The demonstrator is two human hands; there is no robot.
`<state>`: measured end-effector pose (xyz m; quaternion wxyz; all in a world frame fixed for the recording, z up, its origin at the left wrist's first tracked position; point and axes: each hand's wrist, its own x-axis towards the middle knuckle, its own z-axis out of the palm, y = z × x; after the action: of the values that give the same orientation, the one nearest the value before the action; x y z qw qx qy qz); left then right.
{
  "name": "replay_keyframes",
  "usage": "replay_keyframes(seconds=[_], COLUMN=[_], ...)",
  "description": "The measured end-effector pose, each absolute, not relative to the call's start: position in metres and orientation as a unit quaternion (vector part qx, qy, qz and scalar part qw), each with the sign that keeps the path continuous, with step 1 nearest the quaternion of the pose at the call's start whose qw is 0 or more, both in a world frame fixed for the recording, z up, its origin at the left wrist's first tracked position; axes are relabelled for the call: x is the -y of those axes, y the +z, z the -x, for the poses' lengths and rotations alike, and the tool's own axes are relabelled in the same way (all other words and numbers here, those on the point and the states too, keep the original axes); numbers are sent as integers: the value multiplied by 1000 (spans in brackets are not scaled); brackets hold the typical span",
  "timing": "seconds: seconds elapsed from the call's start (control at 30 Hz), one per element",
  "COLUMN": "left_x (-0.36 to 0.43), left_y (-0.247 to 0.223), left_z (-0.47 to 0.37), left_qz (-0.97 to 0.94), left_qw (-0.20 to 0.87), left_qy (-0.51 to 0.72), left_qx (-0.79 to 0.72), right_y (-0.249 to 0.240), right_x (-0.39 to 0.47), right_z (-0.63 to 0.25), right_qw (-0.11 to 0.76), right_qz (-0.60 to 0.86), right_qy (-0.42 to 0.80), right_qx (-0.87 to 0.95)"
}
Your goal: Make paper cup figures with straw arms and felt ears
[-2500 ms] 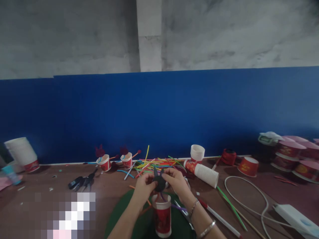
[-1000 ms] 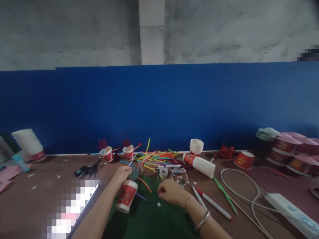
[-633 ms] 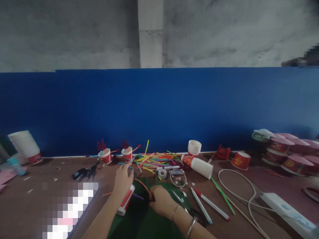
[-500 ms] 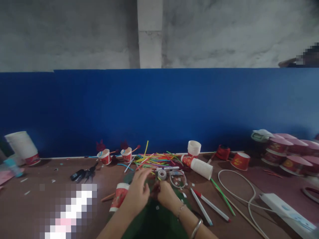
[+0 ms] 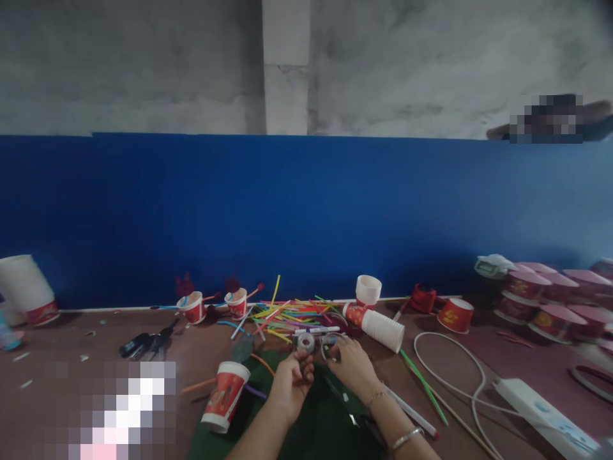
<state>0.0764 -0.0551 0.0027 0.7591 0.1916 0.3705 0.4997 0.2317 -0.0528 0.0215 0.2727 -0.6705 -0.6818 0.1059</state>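
My left hand [image 5: 293, 381] is raised over the dark green mat [image 5: 268, 437], its fingers curled in; whatever they may hold is too small to make out. My right hand [image 5: 352, 365] reaches down at a clear ring [image 5: 324, 350], fingertips bent and partly hidden. A small roll of tape [image 5: 305, 343] lies just beyond my left fingertips. Dark scissors [image 5: 343, 399] lie on the mat, partly under my right wrist. Left of my left hand, a red and white paper cup [image 5: 224, 397] leans, with orange and purple straws sticking out at its sides.
Many coloured straws [image 5: 287, 313] are heaped at the back. Two cups with straw arms [image 5: 192, 309] stand left of them. A stack of cups [image 5: 383, 329] lies on its side. Black tools [image 5: 148, 344] lie left; a power strip [image 5: 543, 412] and cable lie right.
My right hand has moved right and away from me to the clear ring. My left hand has shifted right and its fingers have curled. Scissors now show on the mat.
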Motion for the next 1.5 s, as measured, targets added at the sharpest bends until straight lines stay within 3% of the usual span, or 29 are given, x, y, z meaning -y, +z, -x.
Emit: replay_keyframes(seconds=[0.2, 0.4, 0.5, 0.83, 1.07, 1.5], left_x=[59, 66, 70, 71, 69, 68], left_y=[5, -3, -11, -6, -12, -10], left_z=[-74, -71, -70, -72, -70, -70], left_qz=[-328, -678, -734, -684, -750, -720], left_qw=[662, 349, 294, 267, 224, 226], left_qy=[541, 516, 472, 532, 460, 494], left_qx=[-403, -391, -390, -421, -419, -432], right_y=[15, 12, 8, 6, 2, 3], right_x=[56, 63, 65, 69, 66, 68], right_z=[-225, -209, -205, -209, -209, -210], right_qw=[301, 404, 420, 375, 388, 367], right_qz=[619, 542, 529, 549, 550, 546], right_qy=[94, 159, 182, 119, 135, 127], right_qx=[719, 719, 715, 738, 727, 742])
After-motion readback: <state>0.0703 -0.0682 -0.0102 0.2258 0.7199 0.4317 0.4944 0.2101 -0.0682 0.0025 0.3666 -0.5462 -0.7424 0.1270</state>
